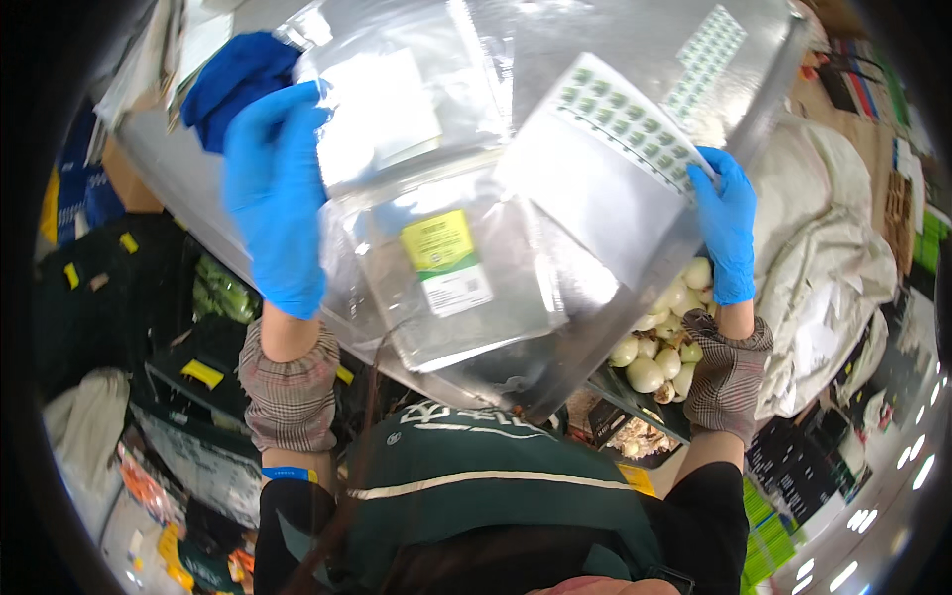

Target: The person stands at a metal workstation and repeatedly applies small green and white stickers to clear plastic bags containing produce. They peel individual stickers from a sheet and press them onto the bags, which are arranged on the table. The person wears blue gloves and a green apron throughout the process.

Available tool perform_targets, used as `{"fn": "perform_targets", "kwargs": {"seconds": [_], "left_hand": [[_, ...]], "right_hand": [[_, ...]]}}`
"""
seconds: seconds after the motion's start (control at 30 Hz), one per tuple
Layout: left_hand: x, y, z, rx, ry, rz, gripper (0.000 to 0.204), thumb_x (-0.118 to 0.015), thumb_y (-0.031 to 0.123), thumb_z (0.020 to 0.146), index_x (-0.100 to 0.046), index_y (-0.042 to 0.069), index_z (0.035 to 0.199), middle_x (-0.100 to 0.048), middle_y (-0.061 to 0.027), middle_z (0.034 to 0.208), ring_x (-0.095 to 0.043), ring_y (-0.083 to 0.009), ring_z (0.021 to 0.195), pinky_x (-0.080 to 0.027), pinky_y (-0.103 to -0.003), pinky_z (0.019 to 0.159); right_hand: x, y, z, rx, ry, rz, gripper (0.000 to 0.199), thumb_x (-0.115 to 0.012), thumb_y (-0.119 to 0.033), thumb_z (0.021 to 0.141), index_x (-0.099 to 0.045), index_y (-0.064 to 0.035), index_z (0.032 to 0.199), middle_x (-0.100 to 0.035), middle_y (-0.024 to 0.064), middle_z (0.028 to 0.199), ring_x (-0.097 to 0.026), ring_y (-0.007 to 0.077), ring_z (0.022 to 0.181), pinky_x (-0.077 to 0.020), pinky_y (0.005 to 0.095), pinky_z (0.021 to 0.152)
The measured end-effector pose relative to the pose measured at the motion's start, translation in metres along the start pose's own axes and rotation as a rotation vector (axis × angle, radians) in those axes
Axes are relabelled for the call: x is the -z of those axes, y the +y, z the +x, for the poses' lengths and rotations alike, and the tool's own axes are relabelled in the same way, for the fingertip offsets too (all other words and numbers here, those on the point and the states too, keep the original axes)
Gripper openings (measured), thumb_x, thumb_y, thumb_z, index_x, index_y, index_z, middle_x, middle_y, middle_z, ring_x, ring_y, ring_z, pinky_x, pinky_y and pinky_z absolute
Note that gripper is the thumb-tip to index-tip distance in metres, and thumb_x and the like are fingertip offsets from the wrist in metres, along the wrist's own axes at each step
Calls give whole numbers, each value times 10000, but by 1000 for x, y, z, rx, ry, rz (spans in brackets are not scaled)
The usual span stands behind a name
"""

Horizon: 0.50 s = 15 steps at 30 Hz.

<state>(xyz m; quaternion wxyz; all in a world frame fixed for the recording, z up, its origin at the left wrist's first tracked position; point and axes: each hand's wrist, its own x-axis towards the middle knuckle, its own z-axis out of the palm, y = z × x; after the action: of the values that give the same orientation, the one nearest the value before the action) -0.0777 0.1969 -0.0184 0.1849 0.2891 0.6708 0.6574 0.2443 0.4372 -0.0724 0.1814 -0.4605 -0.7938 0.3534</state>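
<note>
Metal table (565, 30), label sheet (605, 174) diagonal toward right hand (726, 218)

We stood in what looked like a produce-packing workroom: flat clear plastic bags (516, 288) lay on a shiny grey metal bench (615, 30), with a white sheet of green-printed stickers (595, 188) near its right edge; round pale onions (645, 373) filled a dark crate (640, 413) below that edge.

the table (570, 40) is shiny metal, the labelled bag (511, 273) glossy plastic, the sticker sheet (600, 188) smooth paper.
</note>
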Motion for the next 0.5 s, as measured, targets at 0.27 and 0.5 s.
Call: {"fn": "perform_targets", "kwargs": {"seconds": [0.27, 0.5], "left_hand": [[-126, 32, 28, 77, -797, -69, 431, -650, -19, 796, -582, 59, 1215, -636, -96, 1134, -630, -155, 971, -535, -281, 815], [-118, 30, 29, 226, -615, -180, 140, -677, -3, 812, -676, 0, 952, -706, -96, 851, -669, -115, 752, -535, -211, 662]], "right_hand": [[84, -100, -26, -69, -182, 290, 156, -629, -88, 887, -653, -5, 1017, -658, 29, 861, -596, 81, 787, -495, 222, 710], [109, -98, -38, -73, -323, 30, 185, -653, -134, 870, -621, -37, 1024, -632, 36, 775, -607, 113, 790, -489, 279, 681]]}}
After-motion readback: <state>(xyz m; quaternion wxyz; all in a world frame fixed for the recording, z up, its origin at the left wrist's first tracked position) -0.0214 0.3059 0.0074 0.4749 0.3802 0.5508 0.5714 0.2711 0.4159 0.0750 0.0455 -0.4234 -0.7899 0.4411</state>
